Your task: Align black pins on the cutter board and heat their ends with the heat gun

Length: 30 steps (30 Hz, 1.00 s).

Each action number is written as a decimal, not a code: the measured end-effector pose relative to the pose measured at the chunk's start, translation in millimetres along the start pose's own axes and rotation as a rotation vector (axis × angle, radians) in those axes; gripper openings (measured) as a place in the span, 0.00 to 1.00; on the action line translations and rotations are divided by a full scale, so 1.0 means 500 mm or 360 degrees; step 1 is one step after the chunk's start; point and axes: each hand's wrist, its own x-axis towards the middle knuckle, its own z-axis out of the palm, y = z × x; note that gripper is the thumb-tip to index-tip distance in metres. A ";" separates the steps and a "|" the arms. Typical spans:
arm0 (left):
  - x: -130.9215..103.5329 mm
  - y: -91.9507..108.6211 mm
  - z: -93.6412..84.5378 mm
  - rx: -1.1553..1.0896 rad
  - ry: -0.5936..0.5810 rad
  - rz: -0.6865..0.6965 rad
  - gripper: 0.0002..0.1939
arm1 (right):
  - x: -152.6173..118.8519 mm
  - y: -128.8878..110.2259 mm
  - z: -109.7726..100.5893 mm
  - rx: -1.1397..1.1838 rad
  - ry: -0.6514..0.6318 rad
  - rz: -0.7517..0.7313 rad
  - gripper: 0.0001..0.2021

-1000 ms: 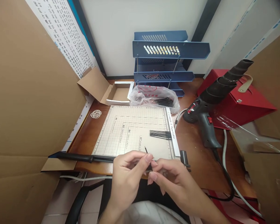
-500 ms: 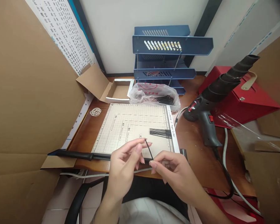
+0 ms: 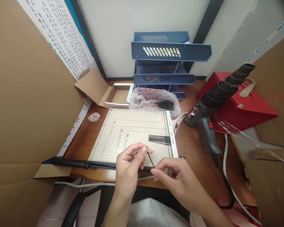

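1. Towards five o'clock of the paper cutter [image 3: 132, 126], a black strand [image 3: 150, 160] was pinched in the grip of the left hand [image 3: 130, 167] and the right hand [image 3: 174, 176]; it risked being bent by uneven pull.
2. At three o'clock, the laid-out strands [image 3: 158, 139] risked being scattered by a brushing knuckle.

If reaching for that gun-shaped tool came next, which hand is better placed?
Probably the right hand: it is nearer the gun-shaped tool, whose handle is on that side. The left hand is farther off. Both hold the thin black piece, though.
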 end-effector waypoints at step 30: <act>0.052 0.077 -0.111 0.0783 0.0426 0.0322 0.14 | 0.024 0.015 0.014 -0.0141 0.0204 0.0045 0.18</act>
